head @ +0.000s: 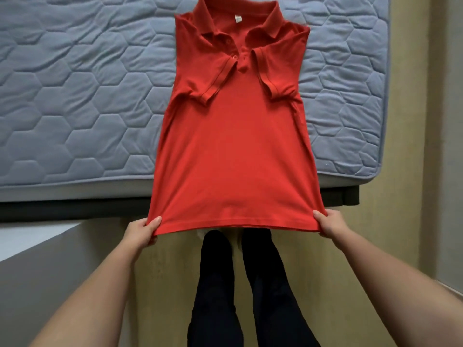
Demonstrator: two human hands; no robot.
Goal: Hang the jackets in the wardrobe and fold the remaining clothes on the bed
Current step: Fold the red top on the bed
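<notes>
A red polo shirt (235,146) lies front up on the blue-grey quilted mattress (75,96), collar at the far end, both short sleeves folded inward over the chest. Its lower part is stretched off the bed's near edge toward me. My left hand (142,230) pinches the left corner of the hem, thumb on top. My right hand (329,222) pinches the right corner the same way. The hem is pulled taut between the two hands, above my legs.
The bed's dark base (75,209) runs below the mattress edge. A grey surface (50,271) stands at lower left. My legs in dark trousers (240,296) stand on the tan floor (388,196). A wall strip (451,146) runs along the right.
</notes>
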